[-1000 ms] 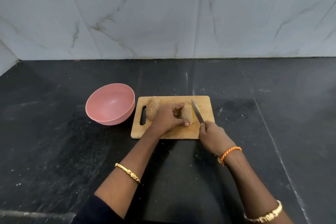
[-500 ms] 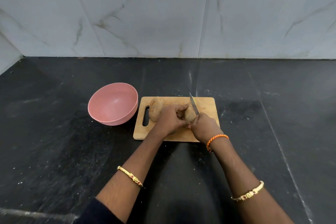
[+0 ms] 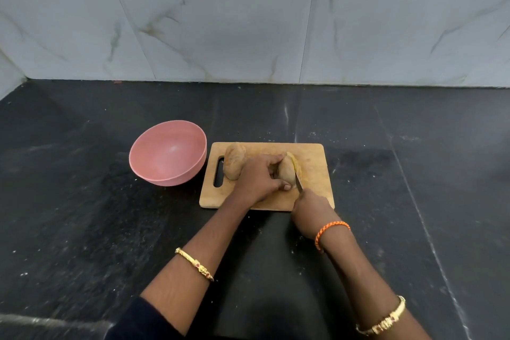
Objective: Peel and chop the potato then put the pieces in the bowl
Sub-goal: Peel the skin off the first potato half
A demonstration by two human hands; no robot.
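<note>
Grey marble wall tiles stand behind one black stone bench. On the bench there is one wooden cutting board with a handle slot at its left end, and just beside its left edge stands one pink bowl, with nothing visible inside. Two potatoes lie on the board, both with brown skin on. One potato lies near the handle slot, untouched. The left hand holds the second potato with curled fingers near the middle of the board. One knife is in the right hand, whose fingers are clenched around the handle; the blade is inside the right side of this potato, where a yellow cut face shows. I can read no writing or brand on any thing.
</note>
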